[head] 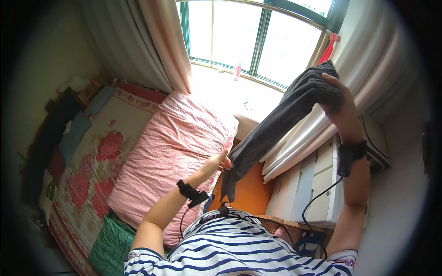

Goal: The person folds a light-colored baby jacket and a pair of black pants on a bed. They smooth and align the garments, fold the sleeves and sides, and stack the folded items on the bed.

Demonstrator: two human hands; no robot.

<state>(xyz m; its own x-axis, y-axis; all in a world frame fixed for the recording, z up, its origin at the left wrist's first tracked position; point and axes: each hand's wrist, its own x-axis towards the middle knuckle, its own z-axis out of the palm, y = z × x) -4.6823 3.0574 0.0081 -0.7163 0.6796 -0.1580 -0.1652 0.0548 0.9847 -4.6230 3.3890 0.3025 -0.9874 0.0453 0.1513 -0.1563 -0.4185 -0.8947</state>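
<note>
A dark grey cloth garment (272,120), long and narrow like trousers, hangs slanting across the middle. Its upper end is gripped by my right hand (336,95), raised near the curtain, with the thumb on the gathered waist part. My left hand (222,162) is beside the garment's lower part, with its fingers against or close behind the fabric; whether they grip it I cannot tell. The lower ends dangle above the orange-brown floor. Black straps with cables sit on both my wrists.
A folded pink quilt (165,148) lies on the bed with a floral sheet (93,151). A green quilted cloth (112,241) is at the lower left. A drawer cabinet (310,186) stands at right by the curtain (376,69). A pink can (237,71) stands on the windowsill.
</note>
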